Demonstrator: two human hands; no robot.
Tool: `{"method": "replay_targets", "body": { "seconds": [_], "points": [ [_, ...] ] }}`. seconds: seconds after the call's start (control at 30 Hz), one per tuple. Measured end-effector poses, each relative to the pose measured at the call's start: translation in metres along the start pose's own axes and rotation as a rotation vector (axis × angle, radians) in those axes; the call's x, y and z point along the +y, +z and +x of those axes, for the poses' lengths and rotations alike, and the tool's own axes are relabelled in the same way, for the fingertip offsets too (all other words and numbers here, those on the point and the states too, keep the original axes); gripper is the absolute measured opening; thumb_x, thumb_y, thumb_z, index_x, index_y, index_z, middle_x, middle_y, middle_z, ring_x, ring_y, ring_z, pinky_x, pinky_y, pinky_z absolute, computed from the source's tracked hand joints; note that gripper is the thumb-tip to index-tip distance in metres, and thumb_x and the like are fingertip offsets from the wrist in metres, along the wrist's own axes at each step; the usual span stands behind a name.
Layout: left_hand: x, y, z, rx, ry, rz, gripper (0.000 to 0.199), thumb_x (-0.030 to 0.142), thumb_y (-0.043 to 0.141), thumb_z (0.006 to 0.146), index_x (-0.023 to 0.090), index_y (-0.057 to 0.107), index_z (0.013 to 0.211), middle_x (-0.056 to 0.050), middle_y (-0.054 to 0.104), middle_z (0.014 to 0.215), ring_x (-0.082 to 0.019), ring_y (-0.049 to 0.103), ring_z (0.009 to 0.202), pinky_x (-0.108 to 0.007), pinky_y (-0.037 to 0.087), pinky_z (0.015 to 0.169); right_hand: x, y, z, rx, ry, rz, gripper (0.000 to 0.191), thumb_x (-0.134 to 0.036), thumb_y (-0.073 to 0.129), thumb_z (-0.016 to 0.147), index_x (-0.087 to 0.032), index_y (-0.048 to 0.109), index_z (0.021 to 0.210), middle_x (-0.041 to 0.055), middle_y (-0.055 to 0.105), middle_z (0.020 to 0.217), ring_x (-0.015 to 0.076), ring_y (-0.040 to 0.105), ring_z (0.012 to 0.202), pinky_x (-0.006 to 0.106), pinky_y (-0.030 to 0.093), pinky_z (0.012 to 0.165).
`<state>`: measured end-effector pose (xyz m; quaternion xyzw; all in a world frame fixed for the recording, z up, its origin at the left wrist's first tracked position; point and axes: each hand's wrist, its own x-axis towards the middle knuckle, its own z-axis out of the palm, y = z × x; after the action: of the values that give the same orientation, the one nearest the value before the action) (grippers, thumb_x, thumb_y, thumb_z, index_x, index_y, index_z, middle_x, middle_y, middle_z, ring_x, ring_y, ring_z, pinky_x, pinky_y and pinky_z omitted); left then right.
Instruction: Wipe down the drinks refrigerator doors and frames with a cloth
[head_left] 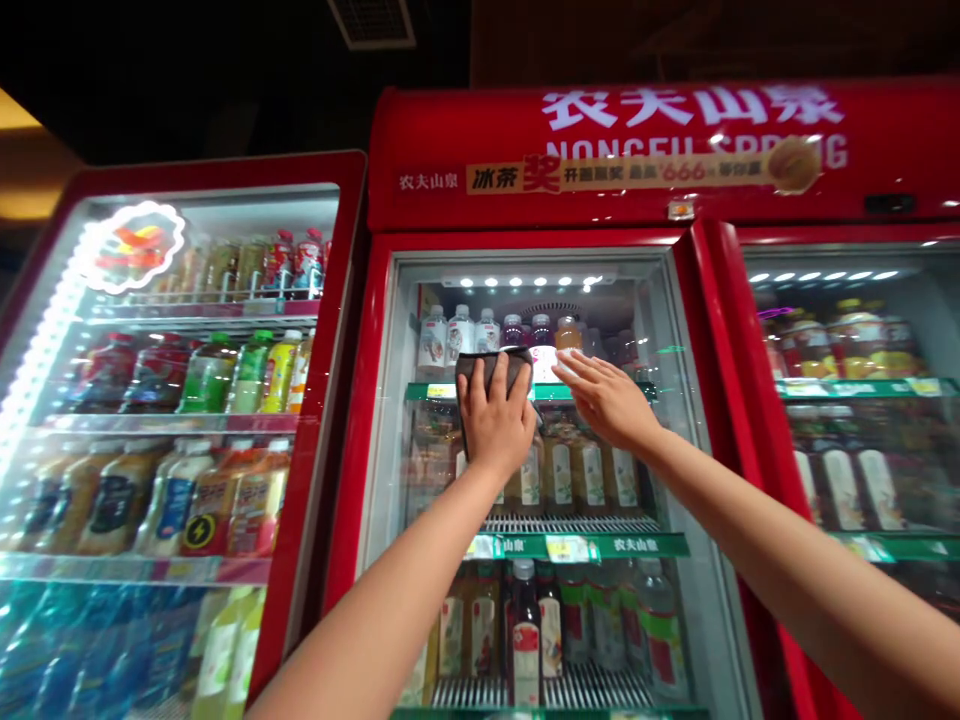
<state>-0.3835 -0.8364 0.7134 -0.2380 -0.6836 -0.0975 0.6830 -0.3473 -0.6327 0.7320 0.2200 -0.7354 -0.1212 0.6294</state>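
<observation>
My left hand (496, 415) lies spread over a dark grey cloth (469, 372), pressing it flat against the glass door (435, 450) of a red fridge. Just to its right, my right hand (611, 398) is held up before the same door, its fingers stretched out toward the left and nothing in it. Whether its fingertips touch the glass I cannot tell. Behind the glass, bottles stand on shelves with green edge strips (651, 545).
A second drinks fridge (334, 300) with a red frame stands at the left. Another glass door (930, 440) with a red frame is at the right. A red lit sign (630, 205) runs above the doors. An air vent (373, 22) shows in the dark ceiling.
</observation>
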Motion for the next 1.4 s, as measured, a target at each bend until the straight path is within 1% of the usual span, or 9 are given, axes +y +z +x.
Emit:
{"method": "replay_targets", "body": {
  "seconds": [0.13, 0.23, 0.4, 0.5, 0.7, 0.8, 1.0, 1.2, 1.4],
  "points": [
    [-0.006, -0.01, -0.055, -0.117, 0.319, -0.03, 0.055, 0.029, 0.057, 0.093, 0.034, 0.05, 0.147, -0.002, 0.041, 0.162, -0.035, 0.027, 0.152, -0.06, 0.02, 0.125, 0.026, -0.024, -0.032, -0.099, -0.153, -0.043, 0.045, -0.018, 0.044, 0.1, -0.024, 0.056, 0.143, 0.006, 0.044, 0.158, 0.0246, 0.042, 0.146, 0.049, 0.041, 0.117],
    [-0.021, -0.018, -0.047, -0.197, 0.463, -0.032, 0.056, 0.032, 0.059, 0.091, 0.037, 0.051, 0.146, 0.001, 0.042, 0.161, -0.033, 0.03, 0.151, -0.059, 0.021, 0.124, 0.041, -0.036, -0.051, -0.136, -0.243, -0.069, 0.045, -0.019, 0.046, 0.1, -0.025, 0.056, 0.143, 0.0051, 0.046, 0.157, 0.0247, 0.042, 0.146, 0.051, 0.041, 0.117],
    [0.004, -0.005, 0.028, -0.076, 0.059, 0.012, 0.053, 0.033, 0.056, 0.093, 0.033, 0.052, 0.146, -0.001, 0.04, 0.162, -0.034, 0.029, 0.151, -0.061, 0.019, 0.125, 0.061, -0.047, -0.067, -0.109, -0.27, -0.106, 0.044, -0.018, 0.05, 0.097, -0.027, 0.059, 0.14, 0.0037, 0.05, 0.154, 0.0237, 0.045, 0.144, 0.05, 0.041, 0.116],
    [0.04, 0.009, 0.032, -0.01, -0.11, 0.012, 0.053, 0.033, 0.053, 0.094, 0.031, 0.051, 0.148, -0.003, 0.038, 0.164, -0.038, 0.028, 0.151, -0.063, 0.017, 0.124, 0.069, -0.05, -0.078, -0.114, -0.27, -0.119, 0.047, -0.017, 0.051, 0.096, -0.025, 0.057, 0.142, 0.0048, 0.048, 0.155, 0.0248, 0.045, 0.144, 0.051, 0.041, 0.116],
    [0.048, 0.008, -0.046, -0.129, 0.353, -0.079, 0.059, 0.028, 0.059, 0.09, 0.036, 0.05, 0.148, 0.0, 0.041, 0.162, -0.033, 0.025, 0.154, -0.06, 0.018, 0.125, 0.089, -0.052, -0.114, -0.157, -0.307, -0.087, 0.049, -0.012, 0.049, 0.096, -0.027, 0.056, 0.142, 0.0027, 0.044, 0.158, 0.0225, 0.044, 0.145, 0.05, 0.042, 0.116],
    [0.031, 0.001, -0.044, -0.212, 0.517, -0.096, 0.062, 0.031, 0.061, 0.088, 0.04, 0.048, 0.148, 0.002, 0.043, 0.161, -0.031, 0.025, 0.154, -0.061, 0.015, 0.126, 0.096, -0.054, -0.127, -0.168, -0.283, -0.045, 0.053, -0.011, 0.048, 0.095, -0.029, 0.054, 0.144, 0.0027, 0.04, 0.16, 0.0229, 0.041, 0.147, 0.052, 0.041, 0.117],
    [0.076, 0.02, 0.025, -0.032, 0.017, -0.045, 0.053, 0.029, 0.052, 0.094, 0.033, 0.051, 0.147, -0.004, 0.038, 0.163, -0.037, 0.024, 0.153, -0.068, 0.012, 0.124, 0.099, -0.066, -0.132, -0.124, -0.233, -0.022, 0.055, -0.01, 0.05, 0.092, -0.027, 0.055, 0.144, 0.0038, 0.044, 0.159, 0.0234, 0.042, 0.146, 0.05, 0.042, 0.116],
    [0.148, 0.044, -0.012, -0.099, 0.125, -0.207, 0.058, 0.031, 0.052, 0.096, 0.033, 0.041, 0.154, -0.003, 0.03, 0.167, -0.036, 0.014, 0.157, -0.066, 0.015, 0.125, 0.086, -0.075, -0.125, 0.123, -0.058, 0.174, 0.054, -0.013, 0.045, 0.095, -0.027, 0.052, 0.146, 0.0082, 0.057, 0.148, 0.0236, 0.053, 0.136, 0.046, 0.05, 0.108],
    [0.142, 0.039, -0.018, -0.198, -0.061, -0.613, 0.058, 0.034, 0.018, 0.107, 0.026, 0.005, 0.163, -0.007, 0.026, 0.168, -0.019, 0.021, 0.156, -0.048, 0.029, 0.126, 0.043, -0.052, -0.085, 0.203, 0.167, 0.473, 0.055, -0.011, 0.033, 0.096, -0.027, 0.056, 0.143, 0.0084, 0.063, 0.141, 0.02, 0.061, 0.129, 0.043, 0.053, 0.107]
  ]
}}
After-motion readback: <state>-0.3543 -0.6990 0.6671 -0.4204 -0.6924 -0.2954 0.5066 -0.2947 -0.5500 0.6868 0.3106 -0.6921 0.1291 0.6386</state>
